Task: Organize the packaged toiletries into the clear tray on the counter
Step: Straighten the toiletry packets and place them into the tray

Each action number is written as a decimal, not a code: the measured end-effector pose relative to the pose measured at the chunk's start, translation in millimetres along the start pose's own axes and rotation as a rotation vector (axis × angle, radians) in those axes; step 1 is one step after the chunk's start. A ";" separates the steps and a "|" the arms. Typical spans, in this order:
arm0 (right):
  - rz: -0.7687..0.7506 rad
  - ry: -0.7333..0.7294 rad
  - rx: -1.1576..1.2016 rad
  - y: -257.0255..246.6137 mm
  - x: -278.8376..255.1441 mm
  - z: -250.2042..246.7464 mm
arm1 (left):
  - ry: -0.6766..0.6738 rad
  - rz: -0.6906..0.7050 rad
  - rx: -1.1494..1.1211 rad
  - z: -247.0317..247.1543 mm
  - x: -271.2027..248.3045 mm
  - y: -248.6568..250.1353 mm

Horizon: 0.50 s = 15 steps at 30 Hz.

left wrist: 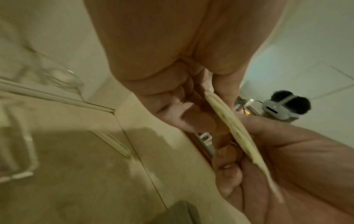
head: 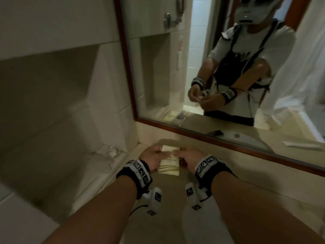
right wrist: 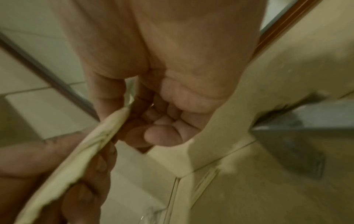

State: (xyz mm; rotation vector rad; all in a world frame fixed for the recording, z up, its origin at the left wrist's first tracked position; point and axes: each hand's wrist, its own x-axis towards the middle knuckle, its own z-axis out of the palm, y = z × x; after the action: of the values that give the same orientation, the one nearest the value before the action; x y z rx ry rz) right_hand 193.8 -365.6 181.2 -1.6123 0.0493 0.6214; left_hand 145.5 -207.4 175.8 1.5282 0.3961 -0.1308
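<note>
A flat cream packet [head: 169, 164] with dark wavy lines and print hangs above the counter [head: 168, 196], near the mirror. My left hand [head: 158, 153] pinches its left edge; my right hand [head: 177, 154] pinches its right edge. The left wrist view shows the packet [left wrist: 235, 131] edge-on between my left thumb and curled fingers. In the right wrist view the packet [right wrist: 82, 154] bends between both hands. The clear tray [left wrist: 32, 160] lies blurred on the counter to the left, and its edge [right wrist: 172, 201] shows below the hands. What it holds is hidden.
A thin pale packet [left wrist: 113, 142] lies on the counter by the wall. Clear glassware [head: 109, 152] stands on the left ledge. A dark flat object [right wrist: 298, 151] lies on the counter to the right. The wood-framed mirror [head: 228, 141] runs along the back.
</note>
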 end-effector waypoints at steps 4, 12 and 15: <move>0.039 -0.128 -0.030 9.3 20.7 72.3 | 0.114 -0.106 -0.122 -69.1 -25.2 -23.8; 0.113 -0.219 -0.135 52.5 45.1 179.6 | 0.289 -0.287 -0.172 -176.3 -76.2 -94.4; 0.142 -0.209 -0.276 77.1 53.4 210.7 | 0.382 -0.363 -0.170 -201.7 -87.5 -120.1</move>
State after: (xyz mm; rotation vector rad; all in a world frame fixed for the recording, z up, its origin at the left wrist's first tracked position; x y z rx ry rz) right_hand 133.6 -163.7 87.3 -1.8104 -0.0807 0.9366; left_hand -9.3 -28.9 92.7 1.2987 0.9654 -0.0851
